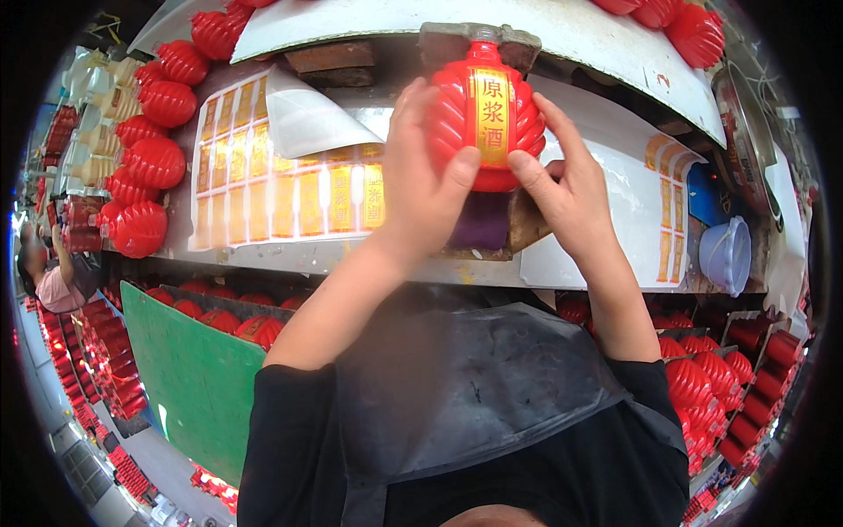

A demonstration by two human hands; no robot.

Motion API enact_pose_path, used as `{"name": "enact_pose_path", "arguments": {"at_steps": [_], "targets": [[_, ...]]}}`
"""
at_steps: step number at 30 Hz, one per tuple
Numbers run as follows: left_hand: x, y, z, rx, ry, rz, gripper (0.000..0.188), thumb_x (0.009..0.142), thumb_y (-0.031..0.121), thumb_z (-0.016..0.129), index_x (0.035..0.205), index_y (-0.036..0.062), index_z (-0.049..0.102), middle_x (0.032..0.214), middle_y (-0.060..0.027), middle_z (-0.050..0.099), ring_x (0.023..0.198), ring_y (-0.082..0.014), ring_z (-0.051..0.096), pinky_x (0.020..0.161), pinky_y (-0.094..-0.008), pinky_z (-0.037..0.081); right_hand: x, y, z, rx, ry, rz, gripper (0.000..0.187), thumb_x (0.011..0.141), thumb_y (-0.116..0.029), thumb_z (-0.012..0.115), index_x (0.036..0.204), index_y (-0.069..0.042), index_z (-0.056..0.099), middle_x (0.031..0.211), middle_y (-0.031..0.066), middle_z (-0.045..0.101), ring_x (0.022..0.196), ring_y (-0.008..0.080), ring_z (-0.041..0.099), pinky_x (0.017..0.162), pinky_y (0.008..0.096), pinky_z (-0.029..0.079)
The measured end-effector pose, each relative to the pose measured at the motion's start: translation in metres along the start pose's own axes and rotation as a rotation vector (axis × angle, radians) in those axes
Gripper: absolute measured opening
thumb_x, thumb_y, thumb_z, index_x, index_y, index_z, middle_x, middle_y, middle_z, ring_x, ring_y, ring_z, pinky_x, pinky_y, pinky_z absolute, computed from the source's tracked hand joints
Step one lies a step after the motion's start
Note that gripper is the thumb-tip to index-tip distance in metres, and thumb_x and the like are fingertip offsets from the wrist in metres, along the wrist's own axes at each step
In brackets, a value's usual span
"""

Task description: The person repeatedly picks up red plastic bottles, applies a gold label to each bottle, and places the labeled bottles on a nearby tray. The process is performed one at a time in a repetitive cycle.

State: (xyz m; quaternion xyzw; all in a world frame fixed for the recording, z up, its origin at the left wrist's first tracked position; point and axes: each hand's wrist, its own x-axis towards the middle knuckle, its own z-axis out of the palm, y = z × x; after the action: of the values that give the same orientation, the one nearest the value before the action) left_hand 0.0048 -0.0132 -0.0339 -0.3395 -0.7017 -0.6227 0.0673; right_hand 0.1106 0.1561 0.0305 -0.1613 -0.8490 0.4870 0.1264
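While hands (420,167) (565,176) flank the bottle (462,114), its gold label (492,110) shows characters.

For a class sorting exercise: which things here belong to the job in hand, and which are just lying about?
Seemingly the job's: red bottle, between left hand and right hand; sheet of gold labels; white sheet with fewer labels.

Probably lying about: pale blue bucket; green panel.

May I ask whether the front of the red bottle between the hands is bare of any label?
No, a gold label runs down the front of the red bottle.
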Motion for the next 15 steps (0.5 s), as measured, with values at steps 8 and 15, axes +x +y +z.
{"name": "enact_pose_path", "arguments": {"at_steps": [8,15], "targets": [[0.000,0.003,0.005,0.161,-0.006,0.051,0.061,0.095,0.025,0.070,0.144,-0.0014,0.045,0.155,-0.0315,0.039,0.143,-0.0469,0.041,0.119,-0.0516,0.034,0.008,0.003,0.013,-0.042,0.040,0.004,0.086,0.085,-0.037,0.082,0.154,-0.001,0.045,0.139,0.0243,0.061,0.125,0.0347,0.064,0.100,0.0400,0.052],[0.000,0.004,0.005,0.127,-0.012,0.032,0.057,0.097,0.024,0.068,0.144,-0.0009,0.046,0.156,-0.0300,0.038,0.145,-0.0450,0.039,0.120,-0.0501,0.033,0.007,0.010,0.015,-0.142,0.062,-0.060,0.084,0.088,-0.027,0.083,0.157,-0.003,0.043,0.136,0.0154,0.065,0.084,0.0106,0.067,0.070,0.0250,0.056]]}}
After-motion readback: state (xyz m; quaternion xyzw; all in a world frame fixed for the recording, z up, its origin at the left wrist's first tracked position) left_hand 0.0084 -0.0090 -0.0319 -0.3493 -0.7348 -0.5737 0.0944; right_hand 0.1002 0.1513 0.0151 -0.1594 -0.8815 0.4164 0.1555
